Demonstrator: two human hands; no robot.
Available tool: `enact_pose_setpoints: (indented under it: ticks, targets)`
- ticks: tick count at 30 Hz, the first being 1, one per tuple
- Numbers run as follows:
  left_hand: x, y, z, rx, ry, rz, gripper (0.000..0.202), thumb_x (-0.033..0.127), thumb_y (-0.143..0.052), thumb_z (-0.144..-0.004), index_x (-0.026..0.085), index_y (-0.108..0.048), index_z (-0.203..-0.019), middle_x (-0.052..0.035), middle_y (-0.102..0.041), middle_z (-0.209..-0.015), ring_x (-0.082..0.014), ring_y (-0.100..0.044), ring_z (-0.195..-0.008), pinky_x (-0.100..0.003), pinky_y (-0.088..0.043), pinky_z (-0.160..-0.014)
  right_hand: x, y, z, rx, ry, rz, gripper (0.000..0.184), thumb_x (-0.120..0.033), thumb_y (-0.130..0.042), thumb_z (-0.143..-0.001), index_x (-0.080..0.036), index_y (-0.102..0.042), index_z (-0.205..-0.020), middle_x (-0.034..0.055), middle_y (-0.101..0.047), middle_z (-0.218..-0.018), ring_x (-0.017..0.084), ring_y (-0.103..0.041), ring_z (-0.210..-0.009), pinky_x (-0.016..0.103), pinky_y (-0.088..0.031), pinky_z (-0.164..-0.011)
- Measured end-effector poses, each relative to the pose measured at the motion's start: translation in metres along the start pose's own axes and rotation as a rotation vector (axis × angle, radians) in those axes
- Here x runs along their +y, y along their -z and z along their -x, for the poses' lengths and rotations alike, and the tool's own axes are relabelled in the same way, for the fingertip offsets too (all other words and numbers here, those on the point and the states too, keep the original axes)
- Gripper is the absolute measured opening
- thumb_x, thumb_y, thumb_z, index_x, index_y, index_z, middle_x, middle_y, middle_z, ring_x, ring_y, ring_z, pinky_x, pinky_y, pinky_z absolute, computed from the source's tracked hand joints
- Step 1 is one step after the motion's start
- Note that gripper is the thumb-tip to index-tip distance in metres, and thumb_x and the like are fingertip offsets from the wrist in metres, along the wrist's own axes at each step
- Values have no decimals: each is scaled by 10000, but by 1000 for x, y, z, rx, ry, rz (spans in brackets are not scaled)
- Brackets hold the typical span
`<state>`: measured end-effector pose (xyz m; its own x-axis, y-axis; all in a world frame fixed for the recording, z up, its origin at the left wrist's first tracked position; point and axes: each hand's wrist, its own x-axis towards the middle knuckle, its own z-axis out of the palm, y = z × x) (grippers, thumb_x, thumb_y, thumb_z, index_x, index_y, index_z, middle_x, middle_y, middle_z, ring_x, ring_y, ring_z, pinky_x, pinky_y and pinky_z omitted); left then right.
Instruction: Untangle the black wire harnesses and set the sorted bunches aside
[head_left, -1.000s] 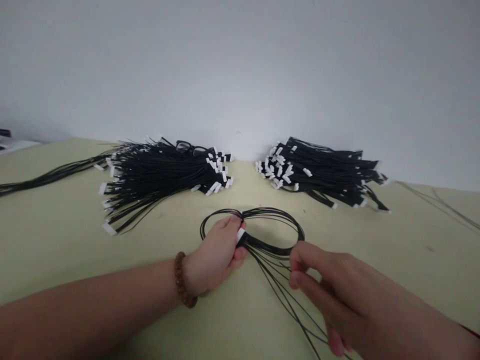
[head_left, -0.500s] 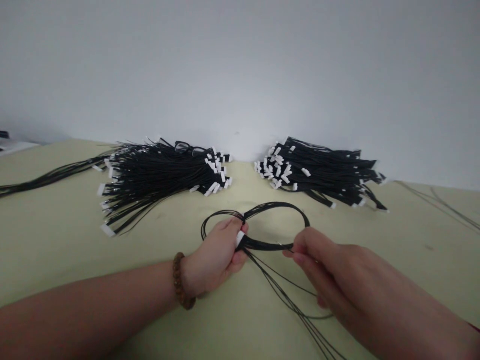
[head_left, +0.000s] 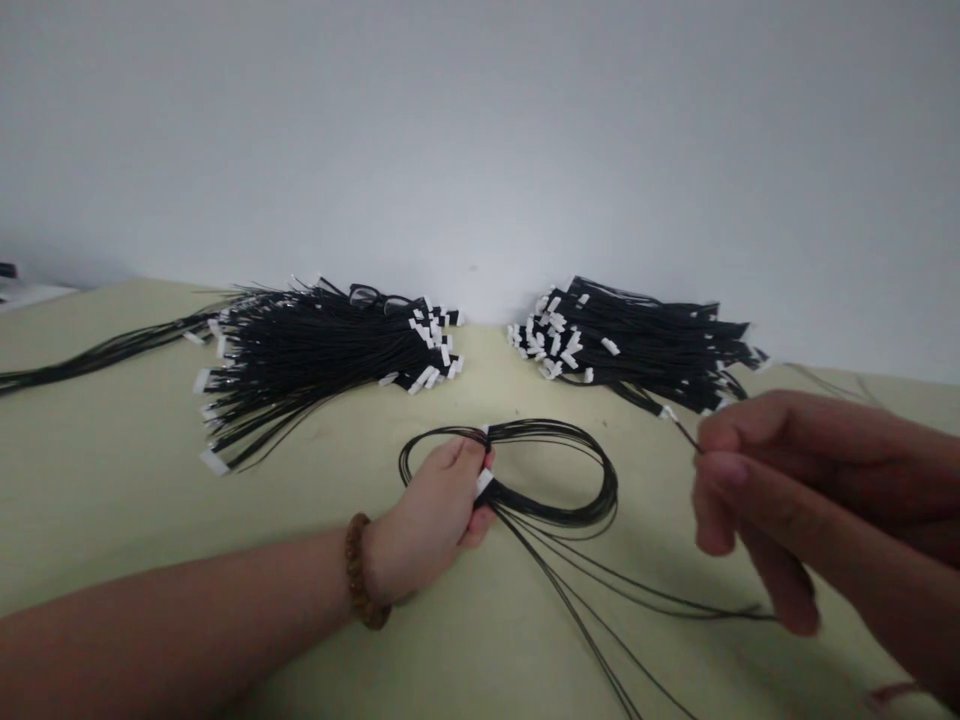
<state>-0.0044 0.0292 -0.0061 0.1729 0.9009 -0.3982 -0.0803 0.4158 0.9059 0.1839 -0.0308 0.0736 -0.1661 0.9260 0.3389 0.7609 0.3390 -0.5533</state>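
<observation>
My left hand (head_left: 439,510), with a bead bracelet at the wrist, is closed on the crossing of a looped bundle of thin black wires (head_left: 570,470) with a white connector (head_left: 484,482), pressing it to the yellow-green table (head_left: 135,520). My right hand (head_left: 757,480) is raised to the right of the loop, its thumb and forefinger pinching a thin black wire end. Loose strands (head_left: 600,590) trail from the bundle toward the right hand and the near edge.
Two heaps of black cables with white connectors lie at the back: one to the left (head_left: 322,345), one to the right (head_left: 637,345). Long black wires (head_left: 90,355) run off to the far left. A white wall (head_left: 480,140) stands behind.
My right hand left the loop's right side and rose to the right, drawing a wire end with it. The left hand kept its grip in place; the loop settled flatter.
</observation>
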Motion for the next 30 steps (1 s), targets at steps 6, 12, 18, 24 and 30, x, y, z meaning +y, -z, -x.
enact_pose_setpoints:
  ticks: [6, 12, 18, 24, 30]
  targets:
    - [-6, -1, 5, -149, -157, -116, 221, 363, -364, -834, 180, -415, -721, 66, -384, -552, -19, -309, -335, -114, -236, -283, -1, -33, -7, -89, 94, 203, 140, -289, -452, -840, -212, -527, -751, -31, -529, -576, 87, -462, -481, 190, -314, -403]
    - [-12, 2, 10, -288, -260, -139, 299, 428, -359, -851, 171, -414, -709, 69, -392, -555, -8, -326, -360, -91, -258, -307, 1, -50, -1, 14, 259, 325, 172, -256, -424, -856, -196, -528, -732, -23, -545, -636, 106, -495, -529, 243, -319, -491]
    - [-11, 2, 12, -291, -235, -125, 308, 440, -358, -854, 169, -430, -729, 77, -380, -533, -8, -320, -356, -83, -262, -303, 3, -56, -1, 114, 394, 407, 171, -223, -442, -851, -181, -515, -702, -24, -513, -600, 107, -471, -501, 262, -285, -491]
    - [-9, 1, 11, -289, -244, -108, 285, 406, -358, -859, 166, -437, -728, 76, -380, -518, -8, -313, -344, -83, -252, -297, 5, -58, 1, 117, 441, 449, 138, -208, -470, -842, -178, -515, -715, -22, -494, -604, 109, -451, -518, 266, -282, -507]
    - [-10, 2, 9, -289, -241, -117, 291, 421, -360, -854, 169, -437, -728, 74, -372, -510, -15, -305, -341, -92, -244, -290, 6, -59, 4, 113, 506, 448, 84, -158, -487, -819, -164, -521, -743, -14, -492, -618, 117, -437, -539, 275, -268, -512]
